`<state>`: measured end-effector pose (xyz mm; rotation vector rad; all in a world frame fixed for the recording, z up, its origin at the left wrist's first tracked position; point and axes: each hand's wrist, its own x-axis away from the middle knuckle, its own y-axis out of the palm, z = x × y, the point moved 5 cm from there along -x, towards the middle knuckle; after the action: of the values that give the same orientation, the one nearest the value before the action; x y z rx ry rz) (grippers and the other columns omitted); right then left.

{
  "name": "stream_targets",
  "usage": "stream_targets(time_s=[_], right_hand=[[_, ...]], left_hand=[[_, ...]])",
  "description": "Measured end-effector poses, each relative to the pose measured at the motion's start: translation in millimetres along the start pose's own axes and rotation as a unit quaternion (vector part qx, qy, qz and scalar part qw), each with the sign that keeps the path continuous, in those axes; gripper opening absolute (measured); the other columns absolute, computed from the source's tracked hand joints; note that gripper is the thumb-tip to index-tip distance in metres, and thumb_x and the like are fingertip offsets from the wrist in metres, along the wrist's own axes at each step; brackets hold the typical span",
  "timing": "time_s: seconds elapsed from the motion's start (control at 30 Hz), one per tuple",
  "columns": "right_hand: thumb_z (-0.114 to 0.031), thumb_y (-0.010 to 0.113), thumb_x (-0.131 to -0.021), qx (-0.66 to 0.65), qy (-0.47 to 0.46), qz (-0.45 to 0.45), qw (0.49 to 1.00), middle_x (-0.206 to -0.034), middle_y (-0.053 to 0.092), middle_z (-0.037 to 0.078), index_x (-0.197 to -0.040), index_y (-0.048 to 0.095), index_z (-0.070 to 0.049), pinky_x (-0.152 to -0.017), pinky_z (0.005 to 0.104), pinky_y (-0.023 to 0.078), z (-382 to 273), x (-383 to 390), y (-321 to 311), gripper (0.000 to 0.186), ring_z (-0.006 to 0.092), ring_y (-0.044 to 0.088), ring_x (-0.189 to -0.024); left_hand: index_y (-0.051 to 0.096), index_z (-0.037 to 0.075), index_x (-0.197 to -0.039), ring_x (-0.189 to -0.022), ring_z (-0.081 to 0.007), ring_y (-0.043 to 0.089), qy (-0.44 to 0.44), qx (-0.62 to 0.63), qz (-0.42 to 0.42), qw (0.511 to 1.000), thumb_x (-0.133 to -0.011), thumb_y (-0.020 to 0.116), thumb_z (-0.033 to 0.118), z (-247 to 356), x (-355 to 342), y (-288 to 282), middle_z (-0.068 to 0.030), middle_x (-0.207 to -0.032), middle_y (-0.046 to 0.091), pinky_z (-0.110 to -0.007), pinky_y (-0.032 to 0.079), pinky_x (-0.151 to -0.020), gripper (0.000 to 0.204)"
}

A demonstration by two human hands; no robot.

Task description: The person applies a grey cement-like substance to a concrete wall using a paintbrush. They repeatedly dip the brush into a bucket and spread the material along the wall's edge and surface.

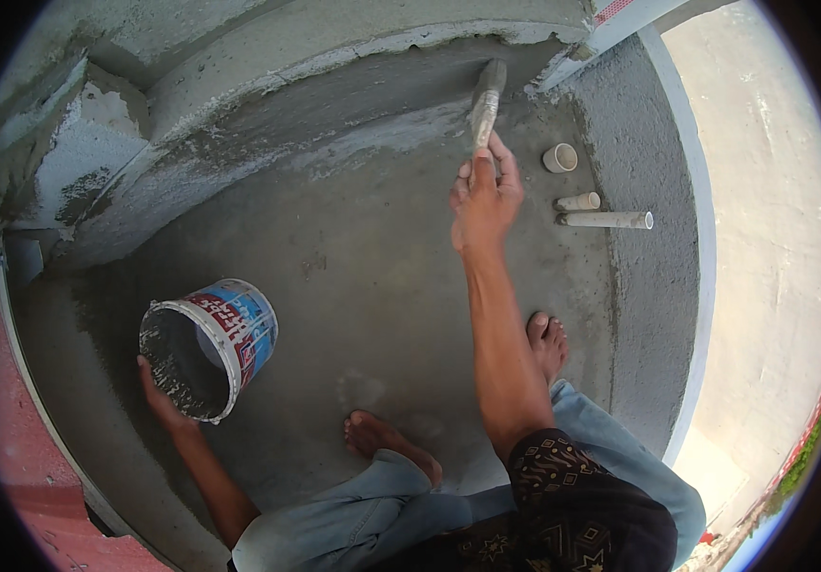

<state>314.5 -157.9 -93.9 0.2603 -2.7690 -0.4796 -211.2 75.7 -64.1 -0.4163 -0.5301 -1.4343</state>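
My right hand (487, 191) grips a paintbrush (487, 107) by its pale, smeared handle, its grey-coated head raised against the lower face of the cement-plastered wall (306, 124) near the top middle. Low at the left, my left hand (163, 391) holds a plastic bucket (244, 338) with a blue, red and white label by its side at the rim. The bucket is tilted, showing a dark, grey-splattered inside; its contents are hard to make out. My bare feet stand on the grey cement floor (372, 286).
Three short white pipes, one (601, 219) longer, stick out at the right beside a rough cement ledge (644, 286). A pale sunlit surface (754, 191) lies beyond. A red panel (0, 400) runs along the left edge; a plastered block (86, 153) juts at the upper left.
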Motion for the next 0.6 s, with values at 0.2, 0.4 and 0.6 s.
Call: stream_targets(time_s=[0.2, 0.4, 0.6], right_hand=[[-0.016, 0.058, -0.109, 0.155, -0.024, -0.182, 0.971, -0.077, 0.059, -0.001, -0.147, 0.056, 0.001, -0.059, 0.0268, 0.044, 83, 115, 115, 0.042, 0.0063, 0.052, -0.065], [-0.017, 0.059, -0.108, 0.206, 0.043, -0.293, 0.933, -0.081, 0.065, 0.005, -0.147, 0.057, 0.001, -0.065, 0.034, 0.049, 31, 66, 66, 0.043, 0.0129, 0.057, -0.066], [-0.018, 0.055, -0.112, 0.048, 0.088, -0.187, 0.977, -0.087, 0.06, 0.003, -0.154, 0.05, 0.0, -0.049, 0.022, 0.034, -39, -64, -60, 0.046, 0.0055, 0.045, -0.061]], left_hand=[[0.051, 0.001, -0.155, -0.139, -0.0374, 0.056, 0.013, -0.036, 0.021, 0.999, -0.106, 0.057, 0.057, 3, -1, 0, -0.0198, -0.157, 0.053, -0.052, 0.047, -0.116, 0.075], [0.05, 0.002, -0.157, -0.141, -0.0381, 0.054, 0.01, -0.031, 0.02, 0.999, -0.106, 0.056, 0.059, 3, 9, 9, -0.0199, -0.16, 0.05, -0.053, 0.046, -0.117, 0.076], [0.05, 0.003, -0.157, -0.142, -0.038, 0.053, -0.004, -0.017, 0.005, 1.0, -0.106, 0.056, 0.059, 1, 5, 8, -0.0194, -0.161, 0.049, -0.053, 0.046, -0.117, 0.076]])
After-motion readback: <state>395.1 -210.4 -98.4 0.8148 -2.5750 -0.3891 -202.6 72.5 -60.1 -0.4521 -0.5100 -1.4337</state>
